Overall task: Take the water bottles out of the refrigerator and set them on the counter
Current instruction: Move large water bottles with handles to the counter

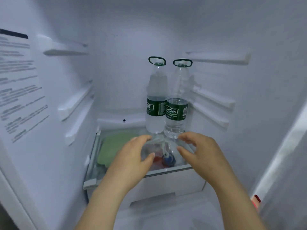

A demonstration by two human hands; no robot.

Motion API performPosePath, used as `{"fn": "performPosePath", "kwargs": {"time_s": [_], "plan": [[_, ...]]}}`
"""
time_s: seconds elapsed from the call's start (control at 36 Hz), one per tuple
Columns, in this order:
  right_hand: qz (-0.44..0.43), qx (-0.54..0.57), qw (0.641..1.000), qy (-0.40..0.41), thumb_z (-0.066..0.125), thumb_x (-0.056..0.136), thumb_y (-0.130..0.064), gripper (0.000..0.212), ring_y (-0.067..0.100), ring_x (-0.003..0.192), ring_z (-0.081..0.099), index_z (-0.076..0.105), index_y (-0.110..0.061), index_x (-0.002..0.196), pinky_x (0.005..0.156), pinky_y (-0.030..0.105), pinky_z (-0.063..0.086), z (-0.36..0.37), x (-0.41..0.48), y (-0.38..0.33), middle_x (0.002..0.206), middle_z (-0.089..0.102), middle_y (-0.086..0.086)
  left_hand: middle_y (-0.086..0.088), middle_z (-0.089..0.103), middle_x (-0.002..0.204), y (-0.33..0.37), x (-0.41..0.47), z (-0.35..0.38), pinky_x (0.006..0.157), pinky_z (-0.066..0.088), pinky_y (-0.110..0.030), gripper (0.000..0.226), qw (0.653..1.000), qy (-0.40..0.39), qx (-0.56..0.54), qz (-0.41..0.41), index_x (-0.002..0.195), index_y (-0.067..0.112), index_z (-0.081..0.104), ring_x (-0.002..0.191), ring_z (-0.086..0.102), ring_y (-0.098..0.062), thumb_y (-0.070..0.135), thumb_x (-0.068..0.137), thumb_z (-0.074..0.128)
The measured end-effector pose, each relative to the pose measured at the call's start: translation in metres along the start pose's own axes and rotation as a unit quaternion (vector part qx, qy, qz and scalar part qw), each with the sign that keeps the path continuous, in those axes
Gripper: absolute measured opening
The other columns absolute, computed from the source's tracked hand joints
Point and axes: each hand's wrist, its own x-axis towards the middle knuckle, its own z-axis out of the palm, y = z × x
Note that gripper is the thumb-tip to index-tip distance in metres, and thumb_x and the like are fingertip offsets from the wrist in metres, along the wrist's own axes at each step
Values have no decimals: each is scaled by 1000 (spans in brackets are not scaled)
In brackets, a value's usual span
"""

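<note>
Water bottles [166, 110] stood upright, side by side, near the back right corner of the refrigerator's glass shelf [90, 181]. The left hand [132, 156] reached in, fingers spread and loosely curved, holding nothing, just before the left bottle [155, 87]. Beside the right bottle [178, 90], the right hand [202, 151] was likewise open, gripping nothing

Left water bottle [156, 103] and right water bottle [177, 108] stand touching, no gap between; open room lies left of them above the glass shelf [93, 155] and over their caps.
</note>
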Motion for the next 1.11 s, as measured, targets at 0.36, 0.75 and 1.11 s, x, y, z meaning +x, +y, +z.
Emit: {"fn": "performPosePath", "kwargs": {"time_s": [0.36, 0.75, 1.11], "plan": [[22, -8, 1000, 19, 67, 88, -30, 37, 3, 108, 60, 62, -25, 124, 94, 21, 46, 9, 32, 17, 120, 66, -10, 13, 50, 135, -10, 42, 16, 105, 37, -24, 47, 1000, -9, -24, 7, 135, 30, 46, 125, 46, -6, 27, 90, 60], [65, 25, 996, 55, 67, 88, -26, 44, 12, 109, 59, 56, -19, 130, 94, 30, 48, 20, 82, 49, 127, 62, -3, 7, 55, 135, -17, 103, 44, 105, 43, -33, 46, 988, 13, -150, -24, 133, 21, 50, 120, 53, -12, 17, 89, 64], [180, 304, 932, 82, 71, 86, -26, 56, 16, 111, 56, 47, -19, 136, 92, 34, 47, 64, 137, 87, 132, 55, 3, -1, 62, 120, -13, 159, 80, 86, 47, -21, 36, 940, 72, -326, -68, 125, 12, 56, 102, 60, -12, 13, 90, 64]]}}
